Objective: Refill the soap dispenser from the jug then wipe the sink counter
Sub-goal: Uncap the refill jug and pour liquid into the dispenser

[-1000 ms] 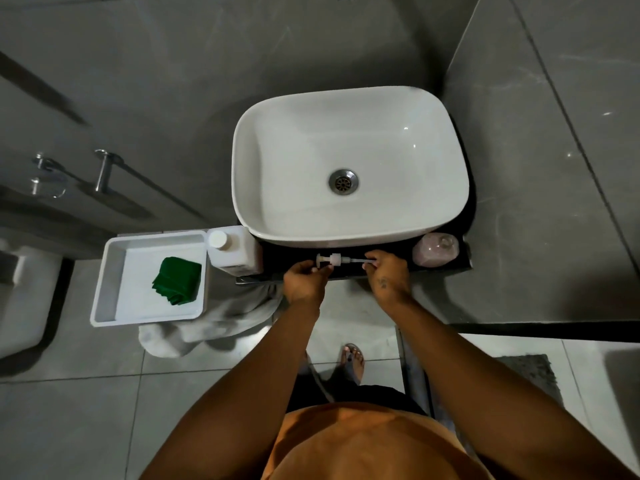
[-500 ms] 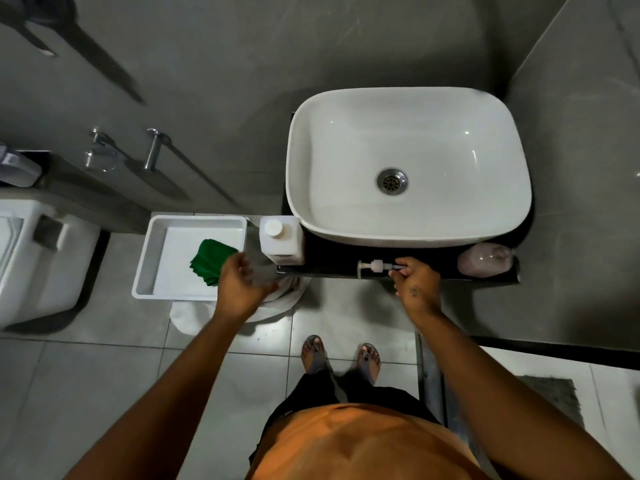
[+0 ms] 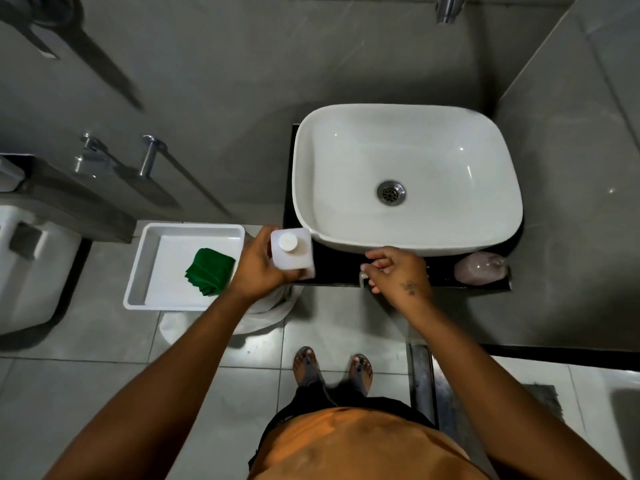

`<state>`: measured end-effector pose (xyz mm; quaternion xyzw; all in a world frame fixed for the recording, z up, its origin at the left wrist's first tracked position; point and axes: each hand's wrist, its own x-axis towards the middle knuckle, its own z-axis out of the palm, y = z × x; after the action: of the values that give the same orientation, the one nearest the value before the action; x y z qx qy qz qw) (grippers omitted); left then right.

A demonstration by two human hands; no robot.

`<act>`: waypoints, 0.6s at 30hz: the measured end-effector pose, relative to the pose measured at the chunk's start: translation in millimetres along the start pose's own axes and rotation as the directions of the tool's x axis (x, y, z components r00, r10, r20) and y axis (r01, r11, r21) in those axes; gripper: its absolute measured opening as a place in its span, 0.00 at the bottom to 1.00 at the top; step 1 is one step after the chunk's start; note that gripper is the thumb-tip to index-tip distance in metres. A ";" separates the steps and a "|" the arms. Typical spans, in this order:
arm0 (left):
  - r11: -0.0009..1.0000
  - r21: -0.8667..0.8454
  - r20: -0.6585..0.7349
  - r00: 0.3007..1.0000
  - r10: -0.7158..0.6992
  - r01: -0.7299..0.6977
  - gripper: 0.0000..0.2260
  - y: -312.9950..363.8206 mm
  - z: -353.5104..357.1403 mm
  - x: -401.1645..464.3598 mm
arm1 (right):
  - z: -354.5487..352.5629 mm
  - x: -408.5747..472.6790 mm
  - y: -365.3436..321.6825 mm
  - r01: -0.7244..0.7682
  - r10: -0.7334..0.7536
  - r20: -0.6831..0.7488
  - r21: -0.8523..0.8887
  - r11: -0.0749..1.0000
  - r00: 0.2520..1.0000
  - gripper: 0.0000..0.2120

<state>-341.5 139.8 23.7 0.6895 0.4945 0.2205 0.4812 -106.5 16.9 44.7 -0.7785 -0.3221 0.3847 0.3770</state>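
Note:
My left hand (image 3: 259, 266) is closed around the white jug (image 3: 294, 258), which has a white cap and stands at the left end of the black counter (image 3: 334, 271). My right hand (image 3: 396, 271) lies over the pump head (image 3: 362, 277) on the counter's front edge, fingers loosely curled on it; only the nozzle tip shows. The pinkish soap dispenser bottle (image 3: 479, 268) stands at the counter's right end, apart from both hands. A folded green cloth (image 3: 209, 275) lies in the white tray (image 3: 152, 271) to the left.
The white sink basin (image 3: 408, 178) fills most of the counter, with a faucet (image 3: 446, 8) above it. A white bag-lined bin (image 3: 266, 313) sits under the tray. A toilet (image 3: 27, 265) is at far left, a towel bar (image 3: 149, 157) on the wall.
My left hand has moved from near the tray onto the jug and gripped it. My right hand has slid over the pump head, covering most of it. The view shifted left.

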 end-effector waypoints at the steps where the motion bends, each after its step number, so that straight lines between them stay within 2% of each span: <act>1: 0.999 -0.030 -0.019 1.000 0.024 -0.025 0.32 8.6 0.3 -6.8 | -3.7 -4.6 -21.8 0.060 -0.061 0.028 0.042 0.997 0.998 0.09; 3: 0.995 -0.057 -0.031 0.996 0.078 -0.079 0.32 28.9 -1.3 -17.9 | -14.1 -13.5 -70.3 0.179 -0.183 0.067 0.059 0.982 0.981 0.12; 5: 0.988 -0.016 -0.018 0.988 0.151 -0.152 0.33 51.5 -3.0 -23.7 | -26.1 -18.5 -114.4 0.323 -0.309 0.112 -0.149 0.935 0.945 0.23; 7: 0.974 0.025 0.015 0.974 0.224 -0.224 0.34 75.4 -4.7 -24.8 | -36.1 -21.5 -147.4 0.457 -0.412 0.200 -0.440 0.773 0.889 0.33; 9: 0.962 0.046 0.054 0.963 0.265 -0.268 0.34 96.7 -5.3 -22.0 | -44.5 -25.1 -171.6 0.537 -0.466 0.285 -0.586 0.606 0.837 0.33; 12: 0.944 0.078 0.104 0.944 0.312 -0.320 0.32 119.5 -5.0 -15.8 | -64.0 -28.2 -190.0 0.680 -0.483 0.482 -0.572 0.459 0.731 0.16; 13: 0.941 0.081 0.112 0.941 0.319 -0.328 0.31 123.6 -5.0 -13.6 | -72.1 -30.4 -195.2 0.726 -0.465 0.558 -0.554 0.407 0.687 0.14; 14: 0.940 0.084 0.111 0.940 0.322 -0.332 0.31 126.2 -4.5 -12.1 | -78.7 -31.2 -197.5 0.763 -0.462 0.608 -0.529 0.371 0.646 0.18; 15: 0.938 0.088 0.104 0.939 0.326 -0.336 0.32 128.6 -4.0 -11.5 | -84.2 -33.1 -198.9 0.766 -0.463 0.610 -0.529 0.365 0.642 0.23; 17: 0.931 0.091 0.107 0.933 0.343 -0.353 0.33 132.9 -2.1 -11.8 | -89.6 -37.2 -201.9 0.717 -0.495 0.523 -0.570 0.402 0.694 0.31; 18: 0.929 0.088 0.112 0.930 0.350 -0.360 0.33 134.3 -0.8 -12.3 | -90.1 -37.7 -201.8 0.695 -0.495 0.496 -0.588 0.414 0.714 0.29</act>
<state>-284.1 122.7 144.6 0.8019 0.3494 0.2443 0.4185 -92.0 59.1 264.4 -0.6381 -0.7492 0.1502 0.0949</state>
